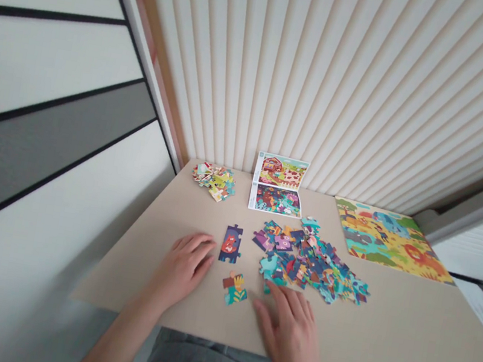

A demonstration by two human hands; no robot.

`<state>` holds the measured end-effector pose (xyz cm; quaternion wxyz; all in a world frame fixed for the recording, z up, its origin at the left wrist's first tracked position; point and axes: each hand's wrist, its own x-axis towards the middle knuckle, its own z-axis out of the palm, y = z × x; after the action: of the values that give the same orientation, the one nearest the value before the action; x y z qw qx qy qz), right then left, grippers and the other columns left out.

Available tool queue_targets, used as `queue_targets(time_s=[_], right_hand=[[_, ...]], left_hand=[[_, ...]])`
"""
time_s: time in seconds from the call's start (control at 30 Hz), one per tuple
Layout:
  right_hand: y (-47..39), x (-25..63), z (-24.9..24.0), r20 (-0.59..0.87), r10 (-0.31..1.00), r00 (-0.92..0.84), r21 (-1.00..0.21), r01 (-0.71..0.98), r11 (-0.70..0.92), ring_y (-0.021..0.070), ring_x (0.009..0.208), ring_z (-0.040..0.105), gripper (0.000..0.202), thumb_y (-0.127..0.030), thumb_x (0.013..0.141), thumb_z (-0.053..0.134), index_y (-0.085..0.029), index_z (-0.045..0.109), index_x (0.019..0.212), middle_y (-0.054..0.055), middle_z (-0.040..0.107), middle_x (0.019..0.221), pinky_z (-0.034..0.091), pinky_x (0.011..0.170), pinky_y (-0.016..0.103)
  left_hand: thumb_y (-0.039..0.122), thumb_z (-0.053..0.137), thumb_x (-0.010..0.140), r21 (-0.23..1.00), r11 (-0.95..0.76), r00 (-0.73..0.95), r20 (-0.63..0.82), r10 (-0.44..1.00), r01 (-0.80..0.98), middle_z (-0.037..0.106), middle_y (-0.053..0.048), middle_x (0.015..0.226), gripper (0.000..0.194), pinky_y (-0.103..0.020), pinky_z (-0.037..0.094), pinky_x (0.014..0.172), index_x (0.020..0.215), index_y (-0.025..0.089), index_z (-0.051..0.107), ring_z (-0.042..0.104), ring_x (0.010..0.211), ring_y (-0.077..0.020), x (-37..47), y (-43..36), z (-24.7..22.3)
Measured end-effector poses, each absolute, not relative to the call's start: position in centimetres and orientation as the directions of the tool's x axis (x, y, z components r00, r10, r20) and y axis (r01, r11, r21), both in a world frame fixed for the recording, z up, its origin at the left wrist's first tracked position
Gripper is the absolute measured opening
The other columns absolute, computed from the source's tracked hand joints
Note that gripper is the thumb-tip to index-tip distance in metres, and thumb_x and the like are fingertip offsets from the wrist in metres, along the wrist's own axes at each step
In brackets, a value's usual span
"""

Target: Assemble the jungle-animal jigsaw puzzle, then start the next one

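Observation:
My left hand [184, 267] rests on the table, fingers loosely bent and holding nothing. Just right of its fingertips lies a dark blue joined strip of puzzle [231, 245] with a red figure on it. Below that strip is a small cluster of joined puzzle pieces [234, 289] in brown, teal and yellow, lying between my two hands. My right hand [293, 321] is at the near edge of a heap of loose puzzle pieces [317, 263], thumb and index finger apart. Its index fingertip is at a small teal piece [267, 287]; the fingertips partly hide the contact.
A second pile of puzzle pieces [214, 181] sits at the back left of the table [383, 326]. A folded picture card [278, 184] leans against the pleated blind [285, 78]. At the right lies a flat animal picture [391, 238]. A white panelled surface [38, 191] borders the left.

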<state>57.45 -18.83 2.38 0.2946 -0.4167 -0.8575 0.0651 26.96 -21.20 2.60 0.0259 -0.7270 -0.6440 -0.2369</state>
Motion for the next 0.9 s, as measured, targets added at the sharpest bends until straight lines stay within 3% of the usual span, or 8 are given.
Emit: queue_targets(time_s=[0.13,0.27,0.43,0.63,0.9], right_hand=[[-17.0,59.8,2.0,0.476,0.753,-0.454,-0.318,0.710,0.629,0.0276,0.103,0.069,0.024,-0.040,0.106,0.061,-0.023,0.069,0.121,0.010,0.074,0.114,0.053,0.096,0.046],[-16.6,60.2,1.6,0.444,0.771,-0.457,-0.289,0.741,0.606,0.0299,0.108,0.066,0.035,-0.045,0.104,0.063,-0.022,0.066,0.131,0.012,0.071,0.119,0.053,0.096,0.047],[-16.8,59.9,1.3,0.403,0.793,-0.457,-0.269,0.769,0.580,0.0306,0.108,0.065,0.036,-0.050,0.102,0.065,-0.024,0.066,0.127,0.012,0.068,0.122,0.053,0.094,0.048],[-16.8,58.9,1.7,0.395,0.817,-0.421,-0.286,0.789,0.544,0.0313,0.111,0.065,0.032,-0.048,0.102,0.066,-0.024,0.065,0.122,0.012,0.068,0.125,0.050,0.096,0.048],[-17.2,56.3,2.2,0.417,0.840,-0.348,-0.287,0.826,0.485,0.0323,0.111,0.067,0.040,-0.039,0.103,0.062,-0.021,0.059,0.138,0.014,0.071,0.126,0.051,0.090,0.046]], left_hand=[[0.023,0.051,0.105,0.318,-0.220,0.077,0.408,0.910,0.922,0.067,-0.009,0.124,0.021,-0.047,0.049,0.106,0.117,0.023,0.069,0.061,0.119,-0.0251,27.2,-21.4,2.8],[0.023,0.057,0.104,0.342,-0.299,0.141,0.418,0.897,0.891,0.067,-0.007,0.112,0.011,-0.046,0.049,0.102,0.103,0.023,0.068,0.062,0.111,-0.0242,27.9,-21.9,3.3],[0.022,0.061,0.102,0.338,-0.409,0.273,0.384,0.882,0.847,0.067,-0.007,0.114,0.008,-0.045,0.048,0.102,0.107,0.022,0.067,0.060,0.115,-0.0247,28.8,-22.2,3.8],[0.016,0.057,0.103,0.337,-0.409,0.272,0.386,0.881,0.848,0.066,-0.007,0.118,0.012,-0.044,0.047,0.104,0.101,0.021,0.067,0.059,0.117,-0.0238,28.7,-21.9,3.5],[0.017,0.056,0.104,0.324,-0.420,0.283,0.393,0.875,0.848,0.067,-0.007,0.118,0.014,-0.043,0.048,0.103,0.099,0.021,0.068,0.060,0.117,-0.0234,28.9,-21.8,3.9]])
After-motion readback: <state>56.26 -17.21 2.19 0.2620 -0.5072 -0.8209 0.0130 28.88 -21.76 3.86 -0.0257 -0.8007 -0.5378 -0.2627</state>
